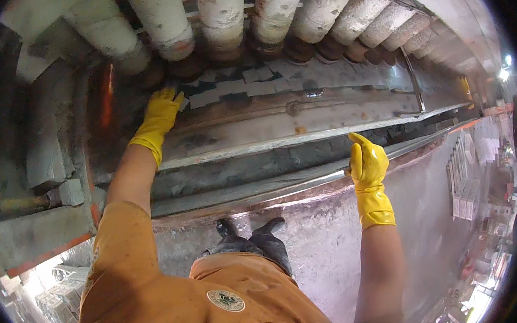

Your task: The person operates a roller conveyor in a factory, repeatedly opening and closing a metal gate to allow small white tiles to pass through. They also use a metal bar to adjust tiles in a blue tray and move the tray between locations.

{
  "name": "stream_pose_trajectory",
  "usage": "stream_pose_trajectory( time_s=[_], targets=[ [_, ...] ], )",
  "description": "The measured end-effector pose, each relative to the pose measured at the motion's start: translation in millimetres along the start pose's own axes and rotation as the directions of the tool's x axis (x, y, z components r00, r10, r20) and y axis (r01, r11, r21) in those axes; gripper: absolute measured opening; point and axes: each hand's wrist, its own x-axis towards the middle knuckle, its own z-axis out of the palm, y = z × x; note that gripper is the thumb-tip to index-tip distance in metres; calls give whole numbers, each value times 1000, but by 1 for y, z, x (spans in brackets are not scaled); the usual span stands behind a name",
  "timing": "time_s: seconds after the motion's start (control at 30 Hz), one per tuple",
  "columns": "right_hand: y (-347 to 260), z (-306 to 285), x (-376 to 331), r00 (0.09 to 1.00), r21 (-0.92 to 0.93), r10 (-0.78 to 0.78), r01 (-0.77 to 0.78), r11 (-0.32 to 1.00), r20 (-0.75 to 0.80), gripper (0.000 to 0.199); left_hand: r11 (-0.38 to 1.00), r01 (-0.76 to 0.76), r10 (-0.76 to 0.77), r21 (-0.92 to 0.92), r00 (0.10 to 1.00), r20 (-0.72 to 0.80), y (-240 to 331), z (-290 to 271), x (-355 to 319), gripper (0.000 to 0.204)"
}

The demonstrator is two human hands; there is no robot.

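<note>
My left hand (159, 117), in a yellow rubber glove, reaches to the back of a long metal trough. Its fingers are stretched out and slightly apart beside the left end of a band of flat, pale rectangular pieces (222, 91). No held thing shows in it. My right hand (368, 166), gloved the same way, is over the trough's near metal edge (273, 194). Its fingers are curled in, with the thumb side up; whatever they may hold is hidden. Between the hands runs a long pale ledge (251, 142) inside the trough.
A row of thick, crusted grey cylinders (220, 19) hangs over the trough's far side. An upright metal bar (413, 79) stands at the right. Grey blocks (51, 147) sit at the left end. Stacked pale pieces (465, 197) are on the right, past the floor (332, 247).
</note>
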Motion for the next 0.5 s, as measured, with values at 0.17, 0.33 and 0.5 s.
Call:
stream_pose_trajectory(
  time_s=[0.17,0.33,0.5],
  targets=[
    [3,1,0,999,-16,-38,37,999,-32,26,1000,26,-25,-4,989,143,3,-1,15,45],
    [3,-1,0,1000,-16,-8,7,1000,-2,26,983,147,-134,-112,984,113,14,-8,12,41],
    [5,-1,0,1000,-41,11,-10,999,19,26,953,292,-286,-86,955,76,30,-16,15,40]
  ],
)
